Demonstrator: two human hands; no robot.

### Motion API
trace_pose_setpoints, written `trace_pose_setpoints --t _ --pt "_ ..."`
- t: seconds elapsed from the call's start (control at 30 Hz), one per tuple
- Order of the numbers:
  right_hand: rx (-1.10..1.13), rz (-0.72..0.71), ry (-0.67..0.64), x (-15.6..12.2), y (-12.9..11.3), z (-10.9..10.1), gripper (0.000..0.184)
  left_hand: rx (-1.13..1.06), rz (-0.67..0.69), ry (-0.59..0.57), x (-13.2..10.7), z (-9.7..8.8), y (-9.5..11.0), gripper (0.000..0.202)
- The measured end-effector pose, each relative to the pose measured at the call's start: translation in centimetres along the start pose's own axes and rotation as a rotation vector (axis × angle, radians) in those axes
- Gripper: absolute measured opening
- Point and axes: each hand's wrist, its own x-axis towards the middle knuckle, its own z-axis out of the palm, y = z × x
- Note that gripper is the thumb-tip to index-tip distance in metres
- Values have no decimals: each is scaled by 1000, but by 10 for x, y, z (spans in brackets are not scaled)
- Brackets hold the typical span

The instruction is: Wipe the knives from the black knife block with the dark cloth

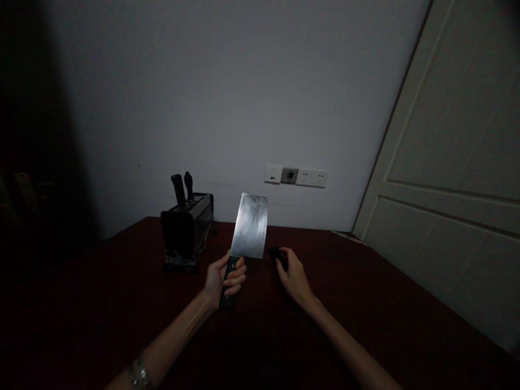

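My left hand (225,278) is wrapped round the dark handle of a broad steel cleaver (251,226), holding it upright with the blade pointing up and away. Just to the right, my right hand (293,276) rests on the dark red table (385,303) with its fingers curled over a small black object (275,253) that I cannot make out. A black knife block (187,232) stands behind and left of the left hand, with two dark handles (182,188) sticking out of its top.
A pale wall rises behind the table, with a strip of white sockets (296,176) low on it. A cream panelled door (455,179) stands at the right. The far left of the room is very dark. A bracelet (140,372) is on my left wrist.
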Motion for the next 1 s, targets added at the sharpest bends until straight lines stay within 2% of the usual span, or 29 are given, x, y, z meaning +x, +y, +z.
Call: trace_pose_setpoints --t 0.07,0.17,0.23,0.33,0.4,0.53,0.7,0.83,1.0 --pt "-93 -26 -125 -10 8 13 29 30 13 15 0 0 2 33" --pt "-336 -94 -296 -21 6 24 26 79 18 51 0 2 4 36" --pt "-460 -119 -347 -25 0 25 23 116 18 76 1 4 6 36" --pt "-472 -113 -354 -27 -9 21 28 186 29 106 3 9 10 35" --pt "-399 -94 -325 -26 -12 18 32 244 42 127 4 14 12 34" --pt "-188 -41 -159 -18 -19 9 33 366 98 186 7 21 16 33" --pt "160 63 -71 -8 -48 -3 36 544 230 249 10 25 23 29" --pt "377 130 -68 -6 -71 0 37 603 304 300 17 27 24 27" --pt "690 262 -91 -1 -84 16 32 578 346 336 28 29 14 27"
